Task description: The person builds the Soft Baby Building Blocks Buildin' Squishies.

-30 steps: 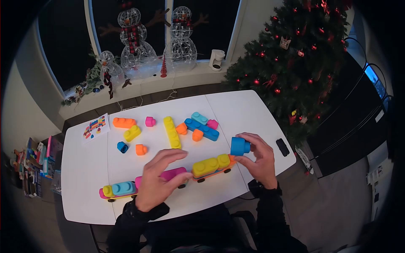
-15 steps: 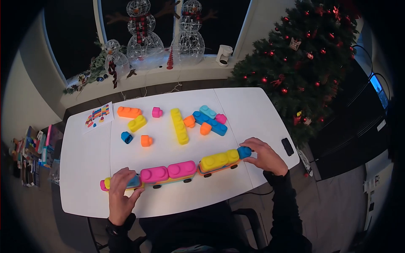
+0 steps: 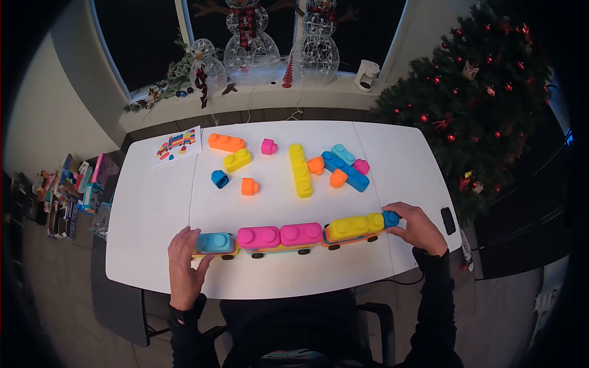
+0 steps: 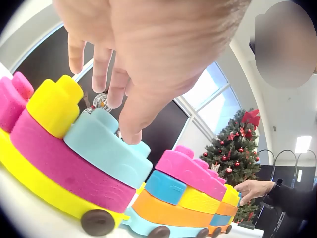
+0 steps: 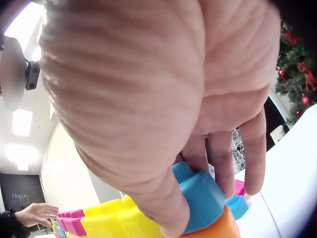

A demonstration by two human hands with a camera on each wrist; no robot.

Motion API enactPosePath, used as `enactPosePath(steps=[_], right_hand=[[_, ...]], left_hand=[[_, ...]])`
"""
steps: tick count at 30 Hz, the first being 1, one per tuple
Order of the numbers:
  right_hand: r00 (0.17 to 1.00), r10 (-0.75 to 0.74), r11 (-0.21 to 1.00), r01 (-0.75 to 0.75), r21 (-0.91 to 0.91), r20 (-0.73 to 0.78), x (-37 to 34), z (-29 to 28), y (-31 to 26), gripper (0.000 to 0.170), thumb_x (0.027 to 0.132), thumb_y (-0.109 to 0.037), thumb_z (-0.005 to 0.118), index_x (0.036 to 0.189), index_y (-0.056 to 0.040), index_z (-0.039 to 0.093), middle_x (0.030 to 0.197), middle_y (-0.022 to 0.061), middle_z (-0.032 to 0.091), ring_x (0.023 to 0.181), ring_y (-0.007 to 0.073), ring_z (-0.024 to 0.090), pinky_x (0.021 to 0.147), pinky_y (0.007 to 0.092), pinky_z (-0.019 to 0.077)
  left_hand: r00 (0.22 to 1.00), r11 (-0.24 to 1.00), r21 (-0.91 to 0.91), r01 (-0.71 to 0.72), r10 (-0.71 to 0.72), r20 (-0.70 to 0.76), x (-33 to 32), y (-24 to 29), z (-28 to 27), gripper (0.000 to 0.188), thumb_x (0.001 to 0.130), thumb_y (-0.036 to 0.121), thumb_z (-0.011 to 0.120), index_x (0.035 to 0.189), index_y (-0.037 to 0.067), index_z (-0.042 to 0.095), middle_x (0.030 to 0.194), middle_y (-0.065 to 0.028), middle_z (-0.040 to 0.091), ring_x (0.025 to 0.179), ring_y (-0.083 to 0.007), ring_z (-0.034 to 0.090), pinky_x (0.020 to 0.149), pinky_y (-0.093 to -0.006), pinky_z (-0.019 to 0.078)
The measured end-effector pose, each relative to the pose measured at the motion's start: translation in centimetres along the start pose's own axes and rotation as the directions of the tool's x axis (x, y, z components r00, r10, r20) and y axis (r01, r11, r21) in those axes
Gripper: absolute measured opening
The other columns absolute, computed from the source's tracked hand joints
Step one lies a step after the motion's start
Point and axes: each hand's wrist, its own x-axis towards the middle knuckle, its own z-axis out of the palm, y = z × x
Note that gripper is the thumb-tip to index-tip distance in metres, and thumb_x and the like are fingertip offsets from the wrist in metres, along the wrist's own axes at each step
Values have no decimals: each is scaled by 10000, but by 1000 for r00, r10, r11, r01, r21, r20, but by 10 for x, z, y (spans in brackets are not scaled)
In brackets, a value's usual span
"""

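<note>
A train of toy building blocks on wheeled bases stretches along the front of the table. At its right end my right hand (image 3: 420, 230) pinches a small blue block (image 5: 203, 201) between thumb and fingers, on top of an orange piece (image 5: 220, 227). Beside it are yellow blocks (image 3: 348, 228), then two pink blocks (image 3: 300, 233) on the middle car. My left hand (image 3: 184, 270) is at the left car, its fingers loosely extended over it. The thumb tip overlaps a light blue block (image 4: 106, 146) in the left wrist view. That hand hides the car's far left end from the head camera.
Behind the train lie loose blocks, among them a long yellow one (image 3: 300, 170), a long blue one (image 3: 345, 171) and a small orange one (image 3: 249, 186). A printed picture sheet (image 3: 176, 147) lies back left. A black object (image 3: 448, 221) is at the right edge.
My right hand has brought the blue block down from above onto the train's right end. My left hand has moved left from the middle car to the left car. The head view has shifted.
</note>
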Motion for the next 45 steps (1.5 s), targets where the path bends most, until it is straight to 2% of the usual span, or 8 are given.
enactPosePath(steps=[5,7,10,16,29,36,38,45], right_hand=[[1000,15,1000,-15,25,0,1,4,5,573,891,-56,965,1415,-11,738,1395,199,790,1230,436,759,1098,458,623],[1000,26,999,-26,36,-4,0,7,10,578,884,-55,972,1413,-16,742,1387,197,795,1217,428,767,1087,456,629],[1000,-4,998,5,56,-24,0,9,15,588,872,-56,983,1411,-31,749,1371,190,804,1195,412,775,1073,448,635],[1000,21,996,-20,85,-13,0,12,14,595,860,-76,999,1399,-41,749,1341,178,812,1173,404,777,1058,443,634],[999,-3,996,7,86,-48,0,18,20,597,848,-78,1010,1381,-48,743,1319,170,813,1146,411,774,1047,441,635],[999,12,995,-9,103,-35,1,15,17,616,828,-34,1007,1386,-49,747,1311,168,815,1171,405,776,1064,440,628],[999,18,995,-15,97,-31,0,15,17,614,826,-35,1008,1383,-49,750,1305,168,817,1167,407,777,1063,440,629],[1000,11,998,-10,63,-12,2,13,17,601,863,-115,1006,1400,-43,746,1345,188,810,1211,428,768,1074,455,634]], left_hand=[[999,993,113,-25,20,41,0,-20,-10,724,879,-29,925,1550,75,675,1546,-187,703,1501,-446,624,1252,-550,518],[991,995,97,-35,22,129,1,-27,-10,650,911,-75,863,1523,58,690,1494,-184,737,1503,-454,628,1240,-544,535],[991,999,-20,38,-35,131,4,-25,-7,568,948,-100,798,1493,22,691,1452,-211,737,1495,-459,618,1242,-560,534],[992,999,-41,-12,17,124,11,-29,-7,561,952,-137,766,1485,24,697,1463,-209,734,1487,-472,622,1197,-549,569],[980,1000,-7,14,-12,196,22,-29,-23,552,885,-109,837,1415,5,735,1416,-208,748,1355,-445,677,1148,-524,568],[954,996,64,-69,47,295,37,-36,-39,563,855,-7,918,1392,29,752,1384,-176,774,1333,-428,697,1226,-551,515],[933,987,118,-108,60,355,56,-21,-60,582,831,75,976,1376,45,772,1383,-155,787,1339,-416,710,1261,-546,508],[903,962,153,-226,148,402,154,47,-88,524,870,102,962,1350,11,773,1360,-179,781,1266,-421,741,1095,-488,604]])
